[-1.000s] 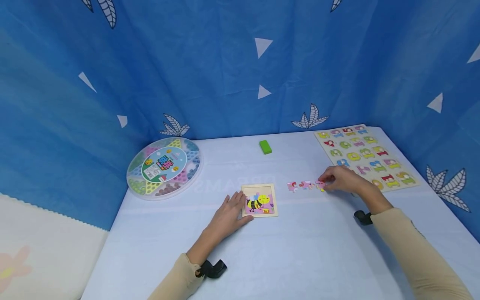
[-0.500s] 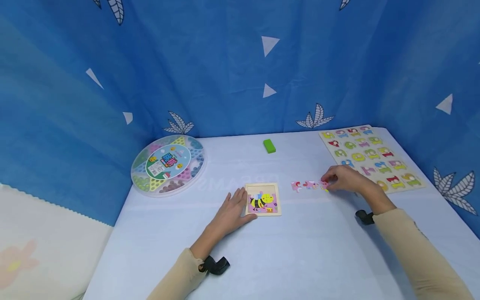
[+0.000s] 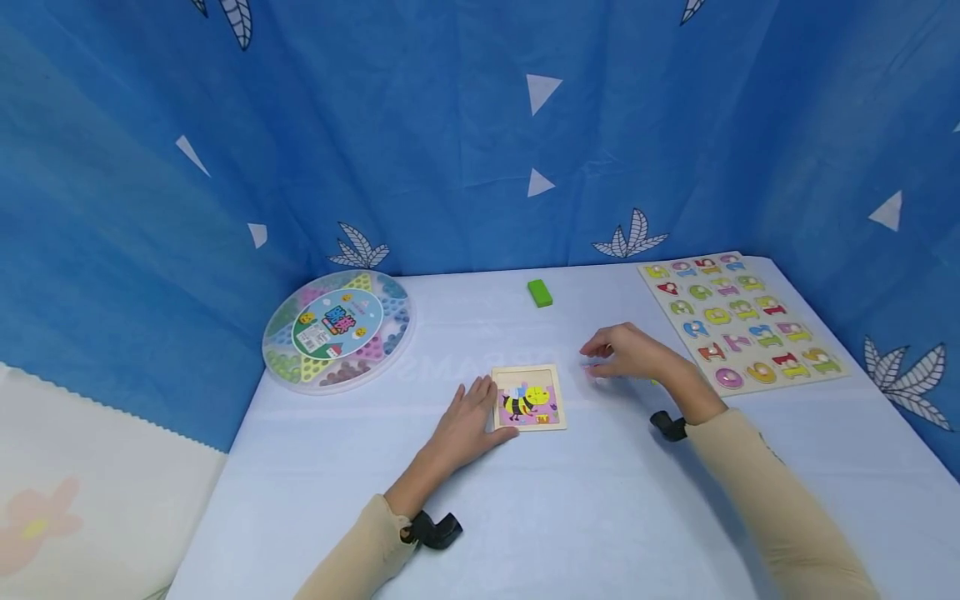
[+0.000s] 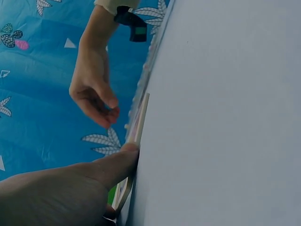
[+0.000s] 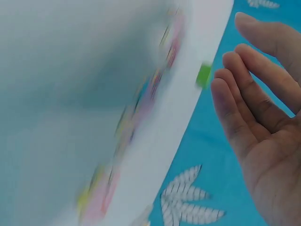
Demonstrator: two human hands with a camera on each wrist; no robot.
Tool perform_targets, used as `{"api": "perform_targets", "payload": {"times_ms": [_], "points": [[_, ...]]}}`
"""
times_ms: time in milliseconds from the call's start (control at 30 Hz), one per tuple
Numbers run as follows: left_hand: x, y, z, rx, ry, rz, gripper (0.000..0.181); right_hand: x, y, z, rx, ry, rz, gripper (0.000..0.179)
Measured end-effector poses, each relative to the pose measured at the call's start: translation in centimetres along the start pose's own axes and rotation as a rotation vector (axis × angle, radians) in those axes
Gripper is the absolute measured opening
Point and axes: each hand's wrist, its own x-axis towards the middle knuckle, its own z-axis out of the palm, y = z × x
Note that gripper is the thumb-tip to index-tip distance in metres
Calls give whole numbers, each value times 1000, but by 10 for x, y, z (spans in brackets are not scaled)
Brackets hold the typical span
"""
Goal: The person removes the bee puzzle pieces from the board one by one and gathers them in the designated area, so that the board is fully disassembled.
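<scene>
A small square wooden puzzle tray point(image 3: 513, 377) with a yellow-and-black bee picture point(image 3: 525, 405) lies in mid-table, a bare strip along its top. My left hand point(image 3: 465, 423) rests at its left side, fingers extended, thumb at the lower edge; in the left wrist view, the thumb of the left hand point(image 4: 89, 181) touches the tray's rim. To the right of the tray, my right hand point(image 3: 626, 354) hovers above a row of loose pink puzzle pieces, mostly hiding them. In the right wrist view, these puzzle pieces point(image 5: 146, 99) are blurred, and nothing shows between the thumb and fingers.
A round Chinese checkers box point(image 3: 337, 329) with coloured beads sits at the back left. A green block point(image 3: 540, 292) lies near the back edge. A number puzzle board point(image 3: 738, 321) occupies the right side. Blue curtain point(image 3: 450, 142) hangs behind the white table.
My right hand has left the rightmost loose piece and moved left over the row, closer to the tray. My left hand stays at the tray. The head view has shifted slightly.
</scene>
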Motion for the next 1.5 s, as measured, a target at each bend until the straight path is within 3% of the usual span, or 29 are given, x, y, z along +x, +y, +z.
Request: {"api": "perform_targets", "payload": {"times_ms": [233,533,1000,1500], "points": [[0,-1,1,-18,-8,-7,87,23,-35,22,20,-38,-58,36],[-1,-1,2,-20,-29,-19,87,38,-67,47,3,-92,-124,33],[-2,-2,0,-33,-40,-14,87,46,-82,69,-36,-112,-98,31],[-1,0,-1,-13,-40,-3,87,47,-92,71,-76,-141,-82,24]]}}
